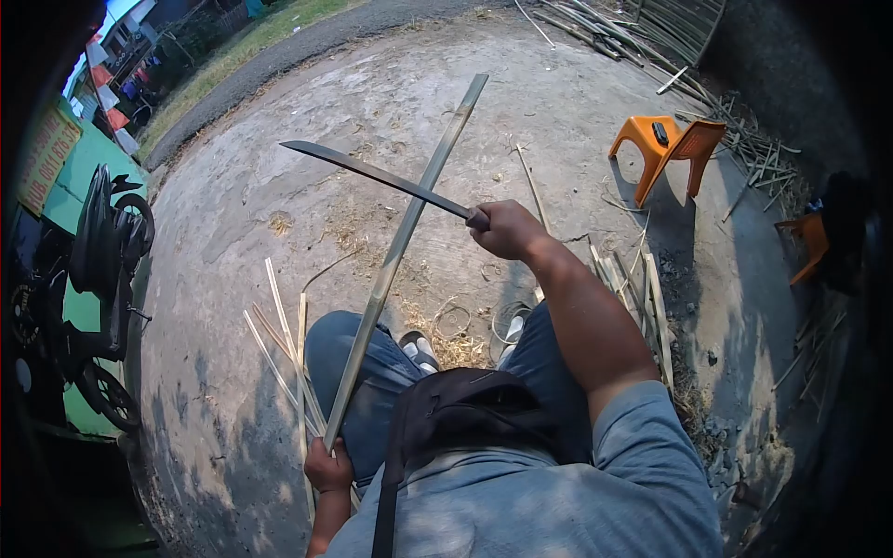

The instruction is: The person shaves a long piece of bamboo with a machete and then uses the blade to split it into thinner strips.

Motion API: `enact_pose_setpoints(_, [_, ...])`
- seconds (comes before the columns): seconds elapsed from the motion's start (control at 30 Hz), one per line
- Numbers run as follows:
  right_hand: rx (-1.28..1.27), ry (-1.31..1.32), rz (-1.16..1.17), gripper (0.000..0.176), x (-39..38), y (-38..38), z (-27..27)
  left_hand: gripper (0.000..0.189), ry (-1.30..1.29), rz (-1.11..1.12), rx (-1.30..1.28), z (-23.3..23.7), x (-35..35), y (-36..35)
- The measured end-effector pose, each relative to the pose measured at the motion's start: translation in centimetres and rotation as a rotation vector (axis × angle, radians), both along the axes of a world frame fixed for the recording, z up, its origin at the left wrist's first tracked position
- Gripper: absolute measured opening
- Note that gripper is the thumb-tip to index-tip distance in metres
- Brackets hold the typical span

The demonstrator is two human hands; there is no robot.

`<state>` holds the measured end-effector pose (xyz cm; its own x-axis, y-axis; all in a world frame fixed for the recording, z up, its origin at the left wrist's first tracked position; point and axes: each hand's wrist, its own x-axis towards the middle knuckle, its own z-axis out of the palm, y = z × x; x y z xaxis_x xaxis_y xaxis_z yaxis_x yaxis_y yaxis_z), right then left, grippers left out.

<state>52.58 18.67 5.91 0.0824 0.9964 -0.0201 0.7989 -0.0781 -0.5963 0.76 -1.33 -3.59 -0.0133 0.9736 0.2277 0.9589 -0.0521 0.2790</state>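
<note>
My right hand [508, 230] is closed around the handle of a machete [377, 174], whose long dark blade points to the far left. A long bamboo strip [379, 290] slants up and away from my left hand [329, 465], which grips its near end beside my left knee. The blade crosses the strip in its upper part, overlapping it in this view. Several thin pale bamboo slats [300, 367] lie by my left leg, partly under the held strip.
An orange plastic chair [642, 153] with a small black object on it stands at the right. More split bamboo [658, 316] lies beside my right leg. Bamboo poles [605, 33] are piled at the back right. A motorcycle [104, 270] is parked at the left. Shavings [456, 352] litter the concrete between my feet.
</note>
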Motion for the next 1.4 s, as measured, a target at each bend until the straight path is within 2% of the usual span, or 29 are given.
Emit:
enact_pose_setpoints(0.17, [-0.062,0.048,0.019,0.025,-0.7,-1.0,0.9,0.054,0.008,0.010,-0.027,0.4,0.0,-0.2])
enact_pose_setpoints(0.23, [-0.032,0.056,0.106,0.021,-1.6,-1.6,0.7,0.054,0.006,0.006,-0.026,0.7,0.2,-0.2])
enact_pose_setpoints(0.43, [0.014,-0.326,0.369,0.015,-4.7,-2.2,1.5,0.054,0.006,-0.006,-0.002,0.8,0.2,-0.1])
enact_pose_setpoints(0.53, [0.044,-0.306,0.359,0.014,-4.4,-2.0,1.9,0.055,-0.012,-0.003,-0.015,0.5,0.1,0.1])
enact_pose_setpoints(0.67, [0.129,-0.152,0.155,0.014,-1.9,-0.8,0.8,0.056,-0.025,-0.004,-0.004,-0.6,-0.4,0.3])
enact_pose_setpoints(0.77, [0.057,-0.039,-0.019,0.018,-0.1,-0.5,0.5,0.057,-0.018,-0.005,0.005,-0.2,-0.1,0.0])
enact_pose_setpoints(1.0, [0.054,0.060,0.030,0.020,-0.6,-1.3,0.3,0.059,0.016,0.008,0.003,0.6,0.3,-0.1])
enact_pose_setpoints(1.1, [0.020,0.020,0.143,0.019,-2.0,-1.3,0.3,0.060,0.006,0.001,-0.001,0.4,0.2,-0.1])
enact_pose_setpoints(1.23, [0.067,-0.217,0.280,0.014,-3.7,-1.9,0.7,0.060,-0.001,-0.002,-0.008,0.9,0.6,0.0])
enact_pose_setpoints(1.4, [0.129,-0.287,0.240,0.013,-3.1,-1.6,1.2,0.060,-0.021,-0.010,0.000,0.4,0.3,0.3])
